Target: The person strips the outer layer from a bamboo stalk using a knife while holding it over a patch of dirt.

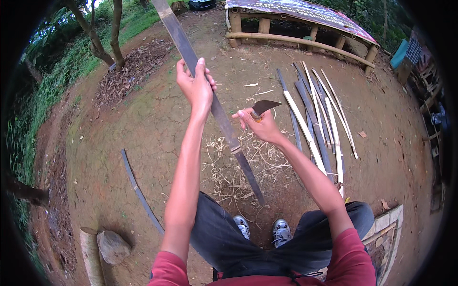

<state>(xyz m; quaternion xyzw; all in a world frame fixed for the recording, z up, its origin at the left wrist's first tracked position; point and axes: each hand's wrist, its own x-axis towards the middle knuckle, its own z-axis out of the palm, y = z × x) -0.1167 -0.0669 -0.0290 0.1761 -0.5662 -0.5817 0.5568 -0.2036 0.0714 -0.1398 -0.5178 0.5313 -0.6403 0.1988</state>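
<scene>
My left hand [196,86] grips a long, dark bamboo strip [223,119] near its upper half. The strip slants from the top of the view down to above my shoes, with a pale node ring low on it. To the right of the strip, my right hand [260,125] is closed around the handle of a knife with a short, curved dark blade [266,106]. The blade points right and stands apart from the strip. Thin pale shavings [229,167] litter the ground below both hands.
Several dark and pale bamboo strips [312,109] lie at the right. One more dark strip [138,190] lies at the left, near a stone [113,248] and a log [91,257]. A bamboo bench [300,40] stands at the back, with trees [116,33] far left.
</scene>
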